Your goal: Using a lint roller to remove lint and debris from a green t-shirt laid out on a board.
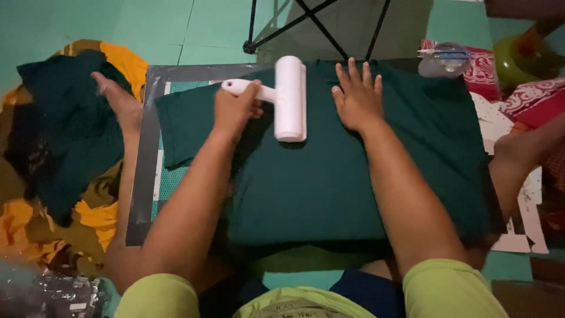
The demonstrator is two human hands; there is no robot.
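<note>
Two hands work on a dark green shirt (329,176) spread flat over a grey-edged board (144,165) on the floor. The left hand (235,109) has its fingers curled tight around the white handle of a lint roller (290,97), whose thick white drum lies across the shirt near the board's far edge, long axis running away from the person. The right hand (356,97) holds nothing: its fingers are straight and a little spread, palm pressed flat on the shirt just right of the drum, close to it but not touching. Both forearms reach out from lime-green sleeves at the near edge. The shirt covers most of the board, one sleeve reaching toward the board's left edge, where a strip of teal check shows beside the grey border. Along that left edge lies a foot (120,100), toes pointing to the far left corner; a knee (518,159) sits off the right edge. Left of the board a pile (59,147) of dark green and yellow-orange cloth lies heaped on the green floor, with crinkled clear plastic bags (53,291) at the near left. Beyond the far edge stand the black crossed legs of a stand (318,23). Near the far right corner rests a clear plastic lid (444,59), touching the shirt's edge, and red patterned fabric (524,97) lies beyond it to the right.
</note>
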